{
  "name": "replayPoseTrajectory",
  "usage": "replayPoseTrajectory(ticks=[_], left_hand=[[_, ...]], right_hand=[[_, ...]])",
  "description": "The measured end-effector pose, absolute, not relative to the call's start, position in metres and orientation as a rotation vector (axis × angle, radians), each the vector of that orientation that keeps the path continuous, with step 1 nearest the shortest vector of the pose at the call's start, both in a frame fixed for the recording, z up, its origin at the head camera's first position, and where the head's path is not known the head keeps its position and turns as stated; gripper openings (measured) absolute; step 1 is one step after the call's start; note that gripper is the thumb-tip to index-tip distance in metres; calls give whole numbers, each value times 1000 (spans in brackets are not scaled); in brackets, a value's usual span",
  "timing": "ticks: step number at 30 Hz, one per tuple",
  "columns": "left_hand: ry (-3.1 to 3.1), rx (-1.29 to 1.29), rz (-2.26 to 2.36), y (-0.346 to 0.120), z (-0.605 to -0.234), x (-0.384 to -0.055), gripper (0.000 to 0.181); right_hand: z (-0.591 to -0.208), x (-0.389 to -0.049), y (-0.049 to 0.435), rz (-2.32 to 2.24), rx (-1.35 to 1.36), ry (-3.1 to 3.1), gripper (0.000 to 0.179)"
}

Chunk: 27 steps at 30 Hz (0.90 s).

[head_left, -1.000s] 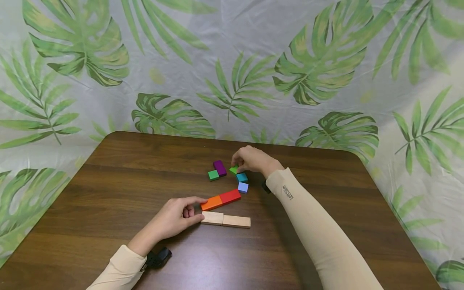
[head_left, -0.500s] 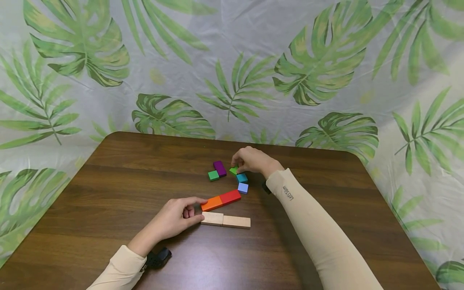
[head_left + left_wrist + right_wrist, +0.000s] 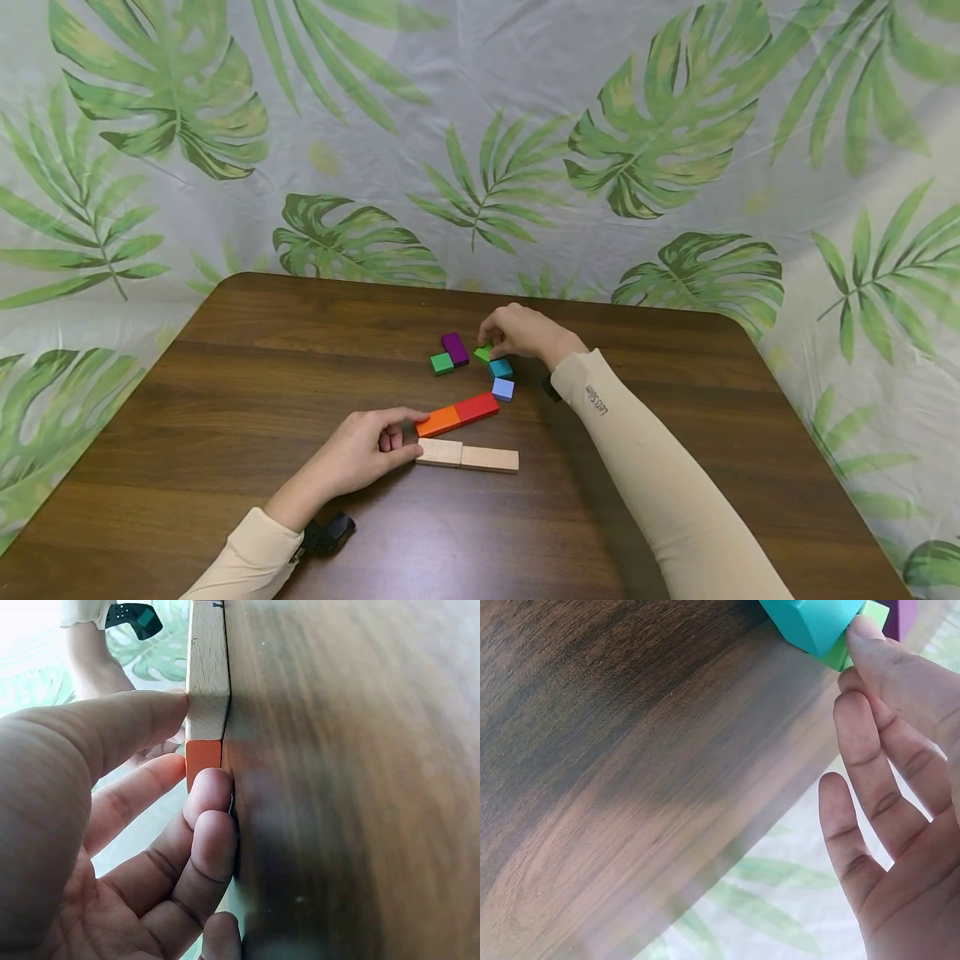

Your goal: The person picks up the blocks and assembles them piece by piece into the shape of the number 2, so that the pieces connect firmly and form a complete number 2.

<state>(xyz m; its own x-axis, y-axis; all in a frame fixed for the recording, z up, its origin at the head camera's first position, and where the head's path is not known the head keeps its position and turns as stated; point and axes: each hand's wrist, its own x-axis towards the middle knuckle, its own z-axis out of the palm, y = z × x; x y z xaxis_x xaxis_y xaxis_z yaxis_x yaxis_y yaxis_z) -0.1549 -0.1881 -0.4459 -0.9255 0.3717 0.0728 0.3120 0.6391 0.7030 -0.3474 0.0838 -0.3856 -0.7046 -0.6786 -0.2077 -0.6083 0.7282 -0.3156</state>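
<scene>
My left hand (image 3: 367,450) touches two blocks in the head view. Its index fingertip rests on the left end of the orange block (image 3: 441,420), and its thumb on the plain wooden block (image 3: 441,452). Below the thumb, the left wrist view shows the orange block's end face (image 3: 202,754), with further fingertips beside it. Farther back, my right hand (image 3: 525,329) pinches a lime-green block (image 3: 483,353) between thumb and index finger, partly hidden by them. A teal block (image 3: 501,368) lies right by it; the right wrist view shows the teal block (image 3: 810,622) overlapping the green one.
A red block (image 3: 477,407) continues the orange one, and a second wooden block (image 3: 490,459) lies end to end with the first. Around the right hand lie a light blue block (image 3: 503,389), a purple block (image 3: 454,348) and a darker green block (image 3: 442,363). Leaf-patterned cloth (image 3: 495,183) hangs behind the table.
</scene>
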Motion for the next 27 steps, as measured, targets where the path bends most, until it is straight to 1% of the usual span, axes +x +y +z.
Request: replayPoseTrajectory(ticks=[18,27], left_hand=[[2777,589,1154,-189,-445,-156,38],[2771,567,1152,-187,-446,-155,38]], right_hand=[[-382,-349,88,-402,-1011,2607,22],[-383,-346,73,-417,-1006,2627,29]])
